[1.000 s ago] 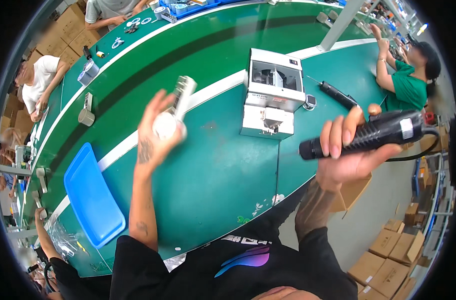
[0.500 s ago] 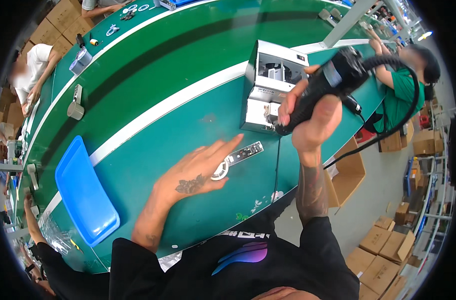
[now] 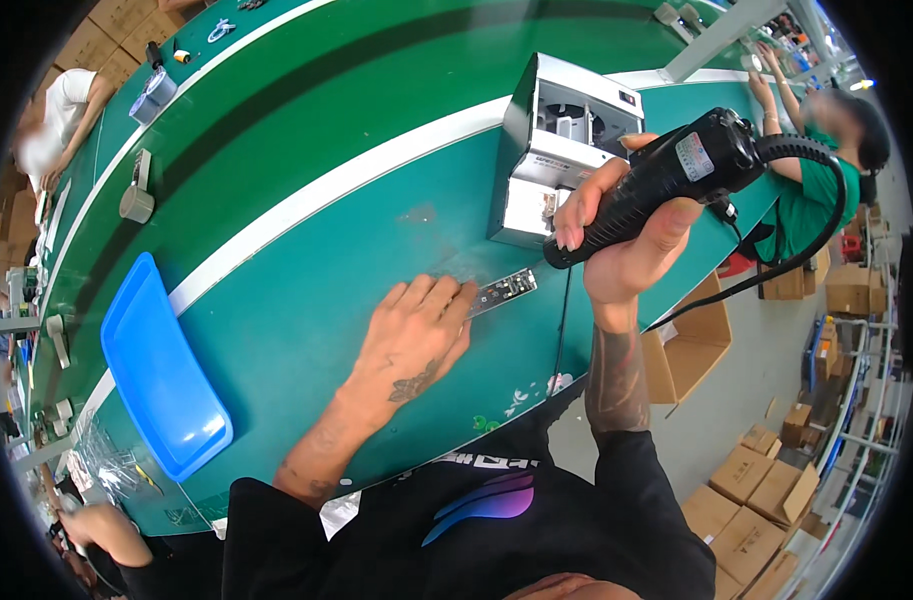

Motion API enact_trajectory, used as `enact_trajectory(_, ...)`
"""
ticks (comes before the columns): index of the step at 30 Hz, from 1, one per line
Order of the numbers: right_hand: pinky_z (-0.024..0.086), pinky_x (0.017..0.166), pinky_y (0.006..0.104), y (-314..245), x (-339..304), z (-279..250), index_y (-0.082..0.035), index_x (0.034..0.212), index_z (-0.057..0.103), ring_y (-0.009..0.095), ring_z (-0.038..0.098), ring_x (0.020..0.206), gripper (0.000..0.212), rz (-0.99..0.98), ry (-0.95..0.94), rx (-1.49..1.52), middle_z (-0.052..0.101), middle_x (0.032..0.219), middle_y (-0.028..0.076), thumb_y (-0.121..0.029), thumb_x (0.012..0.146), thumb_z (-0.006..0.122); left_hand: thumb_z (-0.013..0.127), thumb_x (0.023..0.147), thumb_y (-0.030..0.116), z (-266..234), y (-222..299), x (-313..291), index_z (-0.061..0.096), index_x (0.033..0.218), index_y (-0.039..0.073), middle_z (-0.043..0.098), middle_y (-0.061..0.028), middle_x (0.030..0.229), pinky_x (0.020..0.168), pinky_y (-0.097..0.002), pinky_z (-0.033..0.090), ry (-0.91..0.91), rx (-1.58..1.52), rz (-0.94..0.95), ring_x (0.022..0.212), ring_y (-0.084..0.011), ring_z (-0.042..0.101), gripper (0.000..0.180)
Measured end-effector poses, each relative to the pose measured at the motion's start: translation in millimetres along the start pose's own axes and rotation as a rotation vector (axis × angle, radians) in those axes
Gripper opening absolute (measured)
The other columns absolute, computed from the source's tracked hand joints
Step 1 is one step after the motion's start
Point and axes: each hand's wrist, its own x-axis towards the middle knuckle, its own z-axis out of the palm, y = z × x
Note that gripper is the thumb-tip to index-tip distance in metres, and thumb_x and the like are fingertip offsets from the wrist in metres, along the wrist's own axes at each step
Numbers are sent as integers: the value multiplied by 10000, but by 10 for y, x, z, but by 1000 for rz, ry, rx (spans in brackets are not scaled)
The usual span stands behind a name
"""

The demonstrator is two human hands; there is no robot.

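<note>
My right hand (image 3: 631,240) is wrapped around a black electric screwdriver (image 3: 694,160), its thick cable running off to the right. The driver slants, its lower end near the front corner of a white-and-black screw feeder (image 3: 561,160); whether they touch I cannot tell. My left hand (image 3: 416,335) lies on the green table with its fingers curled over one end of a narrow part with a circuit board (image 3: 506,290). The board end sticks out to the right of my fingers. The hand hides the part's round white end.
A blue tray (image 3: 166,375) lies to the left. White cup-shaped parts (image 3: 136,203) sit on the green belt (image 3: 276,150) beyond the white edge strip. A co-worker in green (image 3: 826,180) sits at the right. Cardboard boxes (image 3: 741,510) stand on the floor, and an open carton (image 3: 691,350) is beside the table.
My left hand has gone from stretched fingers to curled ones, now covering the white round end. The screwdriver remains in my right hand, slightly more level. The view has shifted a little.
</note>
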Motion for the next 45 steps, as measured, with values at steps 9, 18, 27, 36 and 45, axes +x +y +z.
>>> enact_trajectory(9,394,412,304,44,1,-45,-17,1267,371,155,459,433,875,59,2,3,449,631,65,-799,877,415,722,785,106,2,-19,12,659,1140,4,601,-87,996,769,-365,492,-12,-29,2,909,-245,581,374)
enact_trajectory(18,405,435,305,41,-32,-95,-76,1306,355,151,456,447,901,109,5,43,455,649,55,-852,848,359,730,779,92,3,-26,37,657,1147,-2,607,-85,1004,774,-361,493,-18,-36,-3,918,-242,584,386)
enact_trajectory(27,407,440,294,104,-76,-74,-88,1269,370,141,460,450,927,166,-35,47,462,652,44,-882,792,413,730,778,91,4,-29,32,656,1153,0,613,-79,1004,778,-363,495,-33,-22,-1,918,-237,586,394)
enact_trajectory(36,393,426,272,124,-168,-38,-68,1157,396,124,454,442,906,148,-111,2,468,640,44,-879,760,483,712,791,102,-9,-26,42,646,1148,-3,570,-100,1002,772,-354,501,8,0,22,933,-239,584,377)
enact_trajectory(45,449,458,317,-445,56,-334,-19,1180,457,172,505,467,1069,-64,125,288,476,608,48,-968,694,380,830,758,67,204,-239,194,441,1439,27,526,-191,1267,903,-376,535,253,-399,-224,1090,-335,607,785)
